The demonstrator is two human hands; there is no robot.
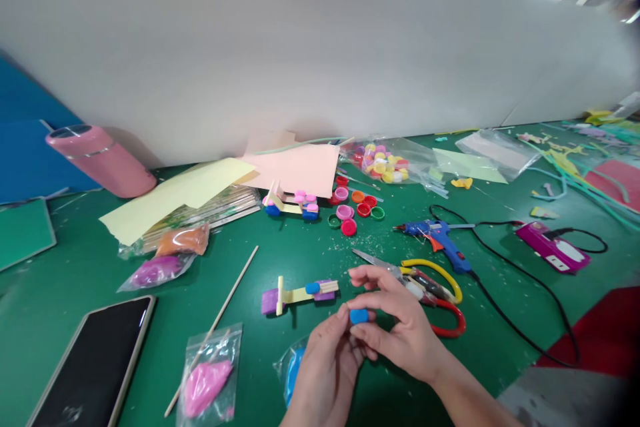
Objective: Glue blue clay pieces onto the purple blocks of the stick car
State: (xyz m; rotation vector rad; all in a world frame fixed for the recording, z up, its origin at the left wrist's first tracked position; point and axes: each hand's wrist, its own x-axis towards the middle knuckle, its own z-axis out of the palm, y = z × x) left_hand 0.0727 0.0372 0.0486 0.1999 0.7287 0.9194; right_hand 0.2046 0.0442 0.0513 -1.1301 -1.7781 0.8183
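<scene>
A small blue clay piece (pixel 359 316) is pinched between the thumb and fingers of my right hand (pixel 395 327). My left hand (pixel 333 360) is held against it from the left, its thumb and fingertips closed at the piece's edge; whether they also grip it is unclear. Just beyond my hands lies a small stick model (pixel 300 294) with purple clay blocks and a blue piece on top. Farther back stands a similar model (pixel 293 205) with blue and pink clay parts. A bag of blue clay (pixel 294 371) is partly hidden by my left hand.
Scissors (pixel 440 280) lie right behind my right hand, near a blue glue gun (pixel 440 240) with a black cable. Bottle caps (pixel 349 227) sit mid-table. At left are a phone (pixel 95 360), a wooden stick (pixel 215 327), clay bags (pixel 205 387) and a pink bottle (pixel 105 160).
</scene>
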